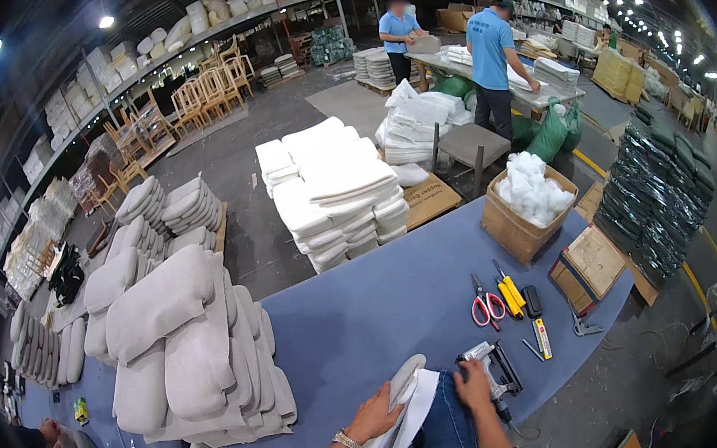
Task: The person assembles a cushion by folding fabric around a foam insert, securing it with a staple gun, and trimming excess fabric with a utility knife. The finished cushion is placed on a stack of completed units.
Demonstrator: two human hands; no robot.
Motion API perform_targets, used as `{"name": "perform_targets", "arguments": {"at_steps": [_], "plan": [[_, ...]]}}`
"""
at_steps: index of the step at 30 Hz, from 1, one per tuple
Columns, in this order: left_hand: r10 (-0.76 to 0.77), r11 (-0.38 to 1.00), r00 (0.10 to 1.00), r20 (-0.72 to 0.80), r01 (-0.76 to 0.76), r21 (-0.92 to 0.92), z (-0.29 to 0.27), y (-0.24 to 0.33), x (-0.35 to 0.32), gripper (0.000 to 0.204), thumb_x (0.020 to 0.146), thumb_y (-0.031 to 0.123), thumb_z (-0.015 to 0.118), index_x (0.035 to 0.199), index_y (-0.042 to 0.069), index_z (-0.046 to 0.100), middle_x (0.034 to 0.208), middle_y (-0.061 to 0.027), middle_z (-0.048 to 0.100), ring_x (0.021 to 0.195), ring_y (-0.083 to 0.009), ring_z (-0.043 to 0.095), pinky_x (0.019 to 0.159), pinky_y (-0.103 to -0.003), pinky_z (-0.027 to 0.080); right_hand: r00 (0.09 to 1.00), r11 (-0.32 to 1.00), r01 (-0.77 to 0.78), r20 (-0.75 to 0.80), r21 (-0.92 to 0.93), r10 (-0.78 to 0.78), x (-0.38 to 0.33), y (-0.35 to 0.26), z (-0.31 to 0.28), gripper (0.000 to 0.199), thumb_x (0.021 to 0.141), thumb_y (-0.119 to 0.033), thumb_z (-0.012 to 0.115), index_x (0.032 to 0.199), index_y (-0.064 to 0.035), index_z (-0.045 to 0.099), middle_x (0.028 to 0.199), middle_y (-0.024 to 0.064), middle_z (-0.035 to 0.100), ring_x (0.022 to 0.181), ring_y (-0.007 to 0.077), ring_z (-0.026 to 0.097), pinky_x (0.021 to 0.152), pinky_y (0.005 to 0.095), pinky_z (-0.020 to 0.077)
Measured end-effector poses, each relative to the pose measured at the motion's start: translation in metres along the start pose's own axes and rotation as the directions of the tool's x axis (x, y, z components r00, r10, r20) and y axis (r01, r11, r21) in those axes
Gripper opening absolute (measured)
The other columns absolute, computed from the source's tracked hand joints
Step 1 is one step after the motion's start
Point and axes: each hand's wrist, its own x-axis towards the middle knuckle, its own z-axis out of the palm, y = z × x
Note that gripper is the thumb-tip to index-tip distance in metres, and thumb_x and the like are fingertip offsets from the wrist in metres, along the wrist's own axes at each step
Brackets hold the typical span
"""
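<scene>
A grey upholstered cushion (402,387) with a white underside stands tilted on edge against my jeans-clad lap. My left hand (374,413), with a watch on its wrist, holds it by the grey face with the fingers stretched along it. Just beside the cushion, my right hand (472,386) hangs bent at the near side of a silver and black staple gun (495,369) lying on the blue table (368,310). Its fingertips are partly hidden, so whether they grip the gun does not show.
Grey cushions (186,337) are piled at left. Red-handled scissors (486,308), yellow tools (510,295) and a cutter (542,338) lie beyond the gun. A carton of white stuffing (525,221) and a smaller box (588,263) stand farther off. White pads (328,179) rise behind; two people work beyond.
</scene>
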Motion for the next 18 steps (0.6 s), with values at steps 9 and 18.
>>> {"name": "perform_targets", "arguments": {"at_steps": [9, 18], "plan": [[0.028, 1.0, 0.978, -0.207, -0.028, 0.0, -0.035, 0.041, 0.025, 0.066, 0.095, 0.031, 0.062, 0.147, -0.002, 0.039, 0.113, -0.0318, 0.069, 0.105, -0.0524, 0.065, 0.093, -0.057, 0.052, 0.969, 0.971, 0.238, 0.067, -0.005, -0.237, -0.052, -0.061, 0.005, 0.042, 0.087, -0.028, 0.075, 0.127, -0.0143, 0.07, 0.146, 0.0206, 0.056, 0.138, 0.0397, 0.049, 0.118, 0.0518, 0.0351], [0.175, 0.886, 0.971, -0.16, -0.227, -0.406, -0.014, 0.003, 0.023, 0.076, 0.102, 0.047, 0.056, 0.161, 0.006, 0.029, 0.143, -0.0257, 0.057, 0.132, -0.0397, 0.056, 0.112, -0.045, 0.041, 0.981, 0.979, 0.192, 0.003, 0.067, -0.193, -0.045, -0.06, 0.006, 0.041, 0.086, -0.023, 0.074, 0.123, -0.0069, 0.071, 0.141, 0.0215, 0.06, 0.134, 0.039, 0.054, 0.114, 0.0469, 0.0414]]}}
